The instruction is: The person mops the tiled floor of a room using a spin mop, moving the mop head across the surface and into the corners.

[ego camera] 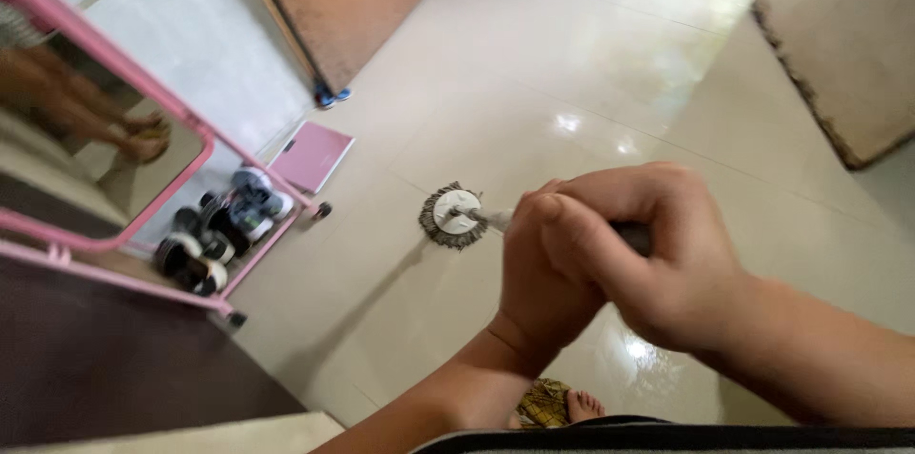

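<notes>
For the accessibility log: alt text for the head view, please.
Two hands, left hand and right hand, grip a mop handle; its round mop head rests on glossy floor tiles. A pink rack with shoes stands left.

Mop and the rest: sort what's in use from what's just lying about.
In use:
- mop
- left hand and right hand, both gripping its handle
- tiled floor

Lying about:
- pink rack
- shoes
- pink flat board
</notes>
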